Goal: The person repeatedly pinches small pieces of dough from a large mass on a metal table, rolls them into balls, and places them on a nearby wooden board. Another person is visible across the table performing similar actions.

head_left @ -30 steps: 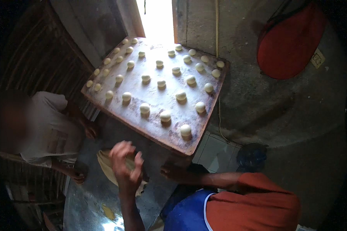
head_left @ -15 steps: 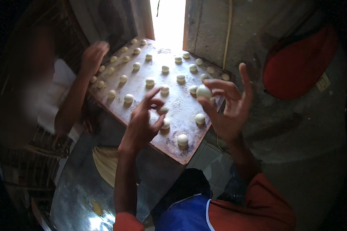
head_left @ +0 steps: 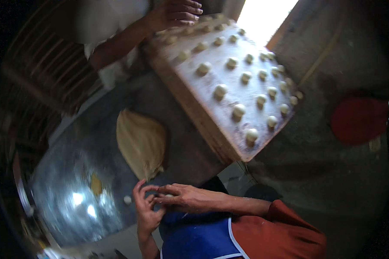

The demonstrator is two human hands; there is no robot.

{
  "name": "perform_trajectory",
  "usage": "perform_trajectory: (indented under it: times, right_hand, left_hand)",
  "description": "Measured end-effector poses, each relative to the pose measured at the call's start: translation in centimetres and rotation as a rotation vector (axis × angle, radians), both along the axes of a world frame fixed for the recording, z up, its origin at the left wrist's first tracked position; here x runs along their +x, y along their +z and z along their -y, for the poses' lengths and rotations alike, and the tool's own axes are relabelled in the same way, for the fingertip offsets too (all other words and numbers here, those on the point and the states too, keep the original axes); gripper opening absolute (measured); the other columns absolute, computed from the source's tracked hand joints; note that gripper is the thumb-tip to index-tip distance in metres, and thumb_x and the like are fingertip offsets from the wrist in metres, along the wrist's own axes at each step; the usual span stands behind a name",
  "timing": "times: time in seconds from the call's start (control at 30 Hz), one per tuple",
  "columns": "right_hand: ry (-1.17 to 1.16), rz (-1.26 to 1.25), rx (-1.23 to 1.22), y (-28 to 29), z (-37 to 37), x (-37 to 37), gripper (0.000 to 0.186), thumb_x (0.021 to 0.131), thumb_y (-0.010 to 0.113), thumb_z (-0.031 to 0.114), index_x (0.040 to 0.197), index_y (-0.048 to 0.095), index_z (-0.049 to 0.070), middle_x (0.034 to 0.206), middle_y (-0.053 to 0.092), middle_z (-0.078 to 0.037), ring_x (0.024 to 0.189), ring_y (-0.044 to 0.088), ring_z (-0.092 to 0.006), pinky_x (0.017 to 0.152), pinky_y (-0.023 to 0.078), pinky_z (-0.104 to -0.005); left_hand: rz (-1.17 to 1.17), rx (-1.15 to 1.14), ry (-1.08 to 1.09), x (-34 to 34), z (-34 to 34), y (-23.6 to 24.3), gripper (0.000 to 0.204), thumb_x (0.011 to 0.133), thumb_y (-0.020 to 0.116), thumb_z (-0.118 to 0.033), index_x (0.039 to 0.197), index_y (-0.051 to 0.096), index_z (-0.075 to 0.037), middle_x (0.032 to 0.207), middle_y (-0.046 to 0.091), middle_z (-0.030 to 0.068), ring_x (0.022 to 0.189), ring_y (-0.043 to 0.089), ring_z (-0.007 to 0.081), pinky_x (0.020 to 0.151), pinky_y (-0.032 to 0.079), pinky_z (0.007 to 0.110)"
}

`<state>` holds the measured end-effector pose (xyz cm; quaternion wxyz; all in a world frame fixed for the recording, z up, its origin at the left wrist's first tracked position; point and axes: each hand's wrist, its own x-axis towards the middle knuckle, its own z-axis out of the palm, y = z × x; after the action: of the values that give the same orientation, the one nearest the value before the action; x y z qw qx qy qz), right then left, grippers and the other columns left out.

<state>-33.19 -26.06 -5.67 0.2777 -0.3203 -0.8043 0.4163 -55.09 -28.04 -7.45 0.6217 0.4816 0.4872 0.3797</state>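
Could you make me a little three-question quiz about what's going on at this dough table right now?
1. True or false: the person's left hand and right hand meet close together over the near edge of the metal table.
2. Where does the big lump of dough lie? A) on the floured wooden board B) on the metal table C) on the floor
3. Fill in: the dough balls sit in rows on the ____.

Key: 1 true. 2 B. 3 floured wooden board, where another person's hand reaches at the far end.
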Motion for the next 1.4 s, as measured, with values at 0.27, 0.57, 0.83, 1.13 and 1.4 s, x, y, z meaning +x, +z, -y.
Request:
perform_trajectory:
  times: [0.27, 0.57, 0.83, 1.13, 1.4]
  right_hand:
    - [-0.220, -0.076, -0.068, -3.9, 2.2, -3.9, 0.039, 0.079, 0.077, 0.003, 0.116, 0.066, 0.007, 0.103, 0.067, -0.012, 0.091, 0.070, -0.0325, 0.075, 0.058, -0.0395]
    - [-0.185, -0.161, -0.586, -6.8, 0.9, -2.4, 0.024, 0.078, 0.082, 0.003, 0.100, 0.072, -0.001, 0.095, 0.074, -0.008, 0.086, 0.071, -0.0163, 0.075, 0.058, -0.0297]
    - [-0.759, 0.104, -0.132, -15.2, -1.7, 1.1, 0.020, 0.085, 0.077, 0.009, 0.103, 0.069, 0.003, 0.104, 0.069, -0.010, 0.095, 0.068, -0.0235, 0.082, 0.055, -0.0370]
    - [-0.392, 0.495, 0.441, -19.3, -1.4, 3.8, 0.031, 0.084, 0.076, 0.013, 0.111, 0.067, 0.002, 0.117, 0.061, -0.015, 0.105, 0.062, -0.0348, 0.086, 0.052, -0.0467]
    - [-0.310, 0.444, 0.362, -22.0, -2.7, -0.3, 0.046, 0.091, 0.069, 0.020, 0.128, 0.053, -0.002, 0.117, 0.055, -0.024, 0.093, 0.059, -0.0406, 0.074, 0.048, -0.0550]
  left_hand:
    - [0.100, -0.179, 0.098, -1.9, 3.1, -4.0, 0.037, 0.086, 0.079, -0.002, 0.120, 0.065, 0.002, 0.111, 0.071, 0.0122, 0.101, 0.068, 0.0160, 0.088, 0.057, 0.029]
    - [0.075, -0.206, 0.123, -2.5, 3.8, -3.3, 0.005, 0.091, 0.067, 0.007, 0.093, 0.070, 0.004, 0.092, 0.073, 0.0077, 0.087, 0.069, 0.0120, 0.080, 0.057, 0.027]
    - [-0.506, 0.311, 0.148, -2.3, -5.7, -5.7, 0.010, 0.085, 0.072, -0.002, 0.095, 0.070, -0.004, 0.095, 0.068, 0.0090, 0.099, 0.065, 0.0248, 0.089, 0.052, 0.041]
    - [-1.018, 0.629, 0.129, -11.6, -3.8, -13.8, 0.034, 0.091, 0.069, -0.018, 0.124, 0.063, -0.011, 0.119, 0.056, 0.0122, 0.113, 0.051, 0.0346, 0.098, 0.037, 0.049]
    - [-0.982, 0.516, 0.432, -9.1, -1.4, -18.9, 0.020, 0.092, 0.066, -0.015, 0.103, 0.055, -0.001, 0.093, 0.055, 0.0199, 0.089, 0.056, 0.0373, 0.080, 0.043, 0.048]
